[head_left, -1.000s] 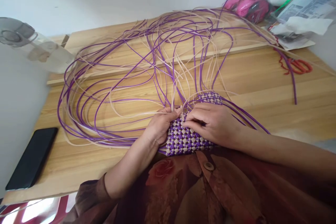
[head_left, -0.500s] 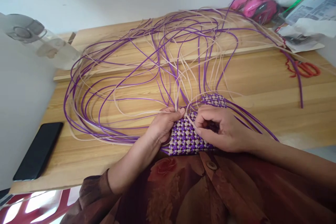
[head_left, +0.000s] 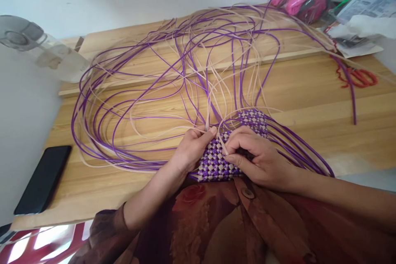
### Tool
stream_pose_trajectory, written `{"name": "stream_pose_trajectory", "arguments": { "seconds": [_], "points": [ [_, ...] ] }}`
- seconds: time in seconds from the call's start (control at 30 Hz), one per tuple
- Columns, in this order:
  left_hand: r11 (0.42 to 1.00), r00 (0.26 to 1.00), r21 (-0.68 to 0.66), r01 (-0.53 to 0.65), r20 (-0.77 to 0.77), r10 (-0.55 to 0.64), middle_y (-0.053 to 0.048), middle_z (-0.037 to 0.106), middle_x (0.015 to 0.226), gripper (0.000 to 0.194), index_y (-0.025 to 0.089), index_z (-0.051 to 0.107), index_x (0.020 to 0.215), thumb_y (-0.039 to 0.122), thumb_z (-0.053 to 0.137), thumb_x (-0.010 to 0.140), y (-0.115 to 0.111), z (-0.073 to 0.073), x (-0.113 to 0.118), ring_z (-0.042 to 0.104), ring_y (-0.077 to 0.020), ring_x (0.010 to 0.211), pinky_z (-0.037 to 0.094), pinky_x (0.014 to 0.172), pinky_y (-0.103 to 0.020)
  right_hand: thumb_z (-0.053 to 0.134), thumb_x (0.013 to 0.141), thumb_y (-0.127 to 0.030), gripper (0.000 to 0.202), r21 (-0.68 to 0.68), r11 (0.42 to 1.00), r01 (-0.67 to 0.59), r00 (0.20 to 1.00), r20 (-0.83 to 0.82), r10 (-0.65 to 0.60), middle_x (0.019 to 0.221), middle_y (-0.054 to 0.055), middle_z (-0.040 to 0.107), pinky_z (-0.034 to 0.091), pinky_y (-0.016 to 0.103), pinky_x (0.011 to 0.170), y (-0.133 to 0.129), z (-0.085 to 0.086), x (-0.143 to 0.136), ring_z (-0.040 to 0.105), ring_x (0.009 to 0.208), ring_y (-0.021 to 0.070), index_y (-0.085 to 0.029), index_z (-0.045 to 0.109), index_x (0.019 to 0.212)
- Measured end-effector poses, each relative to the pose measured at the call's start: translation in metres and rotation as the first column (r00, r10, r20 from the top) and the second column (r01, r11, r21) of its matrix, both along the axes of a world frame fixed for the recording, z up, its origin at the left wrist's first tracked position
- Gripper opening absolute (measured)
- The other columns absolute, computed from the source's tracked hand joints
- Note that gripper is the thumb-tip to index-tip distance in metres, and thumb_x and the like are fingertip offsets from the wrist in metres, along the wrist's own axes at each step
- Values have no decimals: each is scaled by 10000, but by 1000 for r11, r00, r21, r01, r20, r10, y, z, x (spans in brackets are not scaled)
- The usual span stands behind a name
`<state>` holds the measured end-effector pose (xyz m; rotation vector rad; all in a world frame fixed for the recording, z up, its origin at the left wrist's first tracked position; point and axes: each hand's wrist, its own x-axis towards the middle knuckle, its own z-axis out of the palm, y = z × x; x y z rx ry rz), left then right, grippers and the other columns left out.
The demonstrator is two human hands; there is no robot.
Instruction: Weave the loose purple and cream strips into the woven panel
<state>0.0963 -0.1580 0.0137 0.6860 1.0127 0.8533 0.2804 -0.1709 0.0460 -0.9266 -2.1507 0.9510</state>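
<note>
A purple-and-beige woven piece [head_left: 213,163] with a knobbly checked pattern lies at the table's front edge, against my shirt. My left hand [head_left: 194,146] grips its upper left edge, the thumb pressed on top beside upright beige strands. Between the thumb and forefinger of my right hand [head_left: 253,154] a beige strip [head_left: 222,142] is pinched, just above the weave. Behind my right hand another part of the weave [head_left: 253,119] shows. Long loose purple and beige strands [head_left: 142,70] fan out from the piece. My fingers hide part of the weave.
A black phone [head_left: 43,179] lies at the left, below a clear bottle with a grey lid [head_left: 46,49]. Orange-handled scissors [head_left: 360,77] lie at the right. Behind them are a pink bundle in plastic [head_left: 300,2] and papers [head_left: 365,8]. A raised wooden board [head_left: 123,84] crosses the back.
My right hand has moved slightly left and closer to my left hand, with the beige strip still pinched. More of the weave's rear part and the purple strands at right shows.
</note>
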Motion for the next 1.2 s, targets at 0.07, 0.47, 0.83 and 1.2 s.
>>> {"name": "stream_pose_trajectory", "arguments": {
  "seconds": [0.07,0.47,0.83,1.2],
  "points": [
    [998,998,63,-4,-67,8,-2,617,667,292,144,673,726,426,749,723,-1,0,2,501,-103,590,393,600,-228,579,877,-172,74,18,1000,26,1000,-10,-26,785,26,584,407,324,779,1,-3,0,501,840,174,-202,547,818],
    [987,953,158,-37,-292,82,19,522,542,385,157,627,587,488,675,776,-1,-6,5,383,-89,511,323,517,-225,563,895,-176,126,-31,999,-11,1000,-11,11,739,2,547,360,302,731,1,-13,2,443,765,145,-183,509,782],
    [957,900,290,-23,-411,146,5,588,627,312,148,668,683,441,679,789,-1,-5,5,466,-105,582,365,565,-224,559,887,-185,141,-134,981,-137,990,-47,132,730,-8,523,363,271,717,10,-20,2,455,722,117,-170,508,757],
    [947,896,319,27,-428,118,0,592,645,251,137,655,737,381,698,770,-1,-10,3,496,-114,600,398,588,-231,579,871,-252,201,-305,926,-222,975,-66,212,657,-20,509,361,224,580,16,-15,5,438,607,84,-153,519,707]
  ]
}}
